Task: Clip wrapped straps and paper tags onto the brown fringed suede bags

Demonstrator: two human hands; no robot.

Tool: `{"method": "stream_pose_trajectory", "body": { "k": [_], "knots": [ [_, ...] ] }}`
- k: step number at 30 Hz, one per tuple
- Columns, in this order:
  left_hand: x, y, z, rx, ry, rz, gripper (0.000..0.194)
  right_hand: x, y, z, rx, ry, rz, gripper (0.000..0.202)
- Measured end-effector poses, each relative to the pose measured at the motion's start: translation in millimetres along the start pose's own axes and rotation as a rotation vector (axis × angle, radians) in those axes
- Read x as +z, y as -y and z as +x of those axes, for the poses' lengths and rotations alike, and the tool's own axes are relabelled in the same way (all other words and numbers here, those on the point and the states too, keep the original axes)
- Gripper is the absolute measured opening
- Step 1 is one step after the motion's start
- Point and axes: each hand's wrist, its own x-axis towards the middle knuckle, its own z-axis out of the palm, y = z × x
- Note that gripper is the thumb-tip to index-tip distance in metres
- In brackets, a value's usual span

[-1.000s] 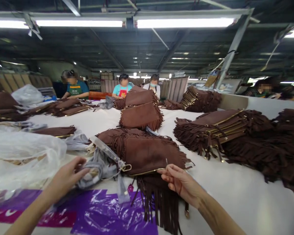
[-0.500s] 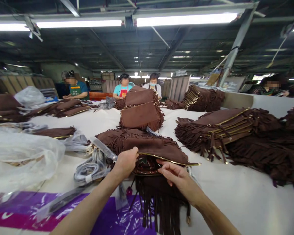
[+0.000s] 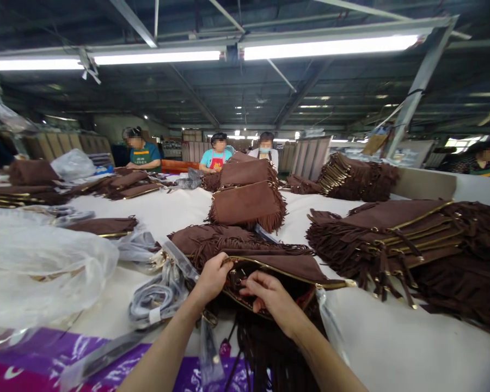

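A brown fringed bag (image 3: 286, 265) lies in front of me with its gold zip undone and its mouth gaping. My left hand (image 3: 212, 277) pinches the zip edge at the left corner of the mouth. Inside the opening, my right hand (image 3: 271, 299) has its fingers curled with the tips together; what they hold, if anything, is too small to make out. Dark fringe hangs below the bag toward me. Beside my left wrist lies a plastic-wrapped coiled strap (image 3: 151, 299) with a white band round it.
Brown fringed bags are stacked ahead (image 3: 247, 204) and at the right (image 3: 408, 228). Clear plastic wrapping (image 3: 44, 267) covers the left side, above a purple plastic sheet (image 3: 53, 356). Several co-workers sit beyond the white table (image 3: 396, 332), one a person in a green shirt (image 3: 145, 157).
The bag's mouth has been spread wider. My right hand has moved left and into the opening, while my left hand keeps its grip on the zip edge. The view has shifted slightly.
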Motion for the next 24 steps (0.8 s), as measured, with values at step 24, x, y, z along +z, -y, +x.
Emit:
{"method": "stream_pose_trajectory", "body": {
  "k": [24],
  "knots": [
    [5.1,5.3,1.9,-0.084,-0.077,-0.097,0.015,22.6,-23.9,19.9,-0.226,-0.221,-0.198,0.022]
  ]
}}
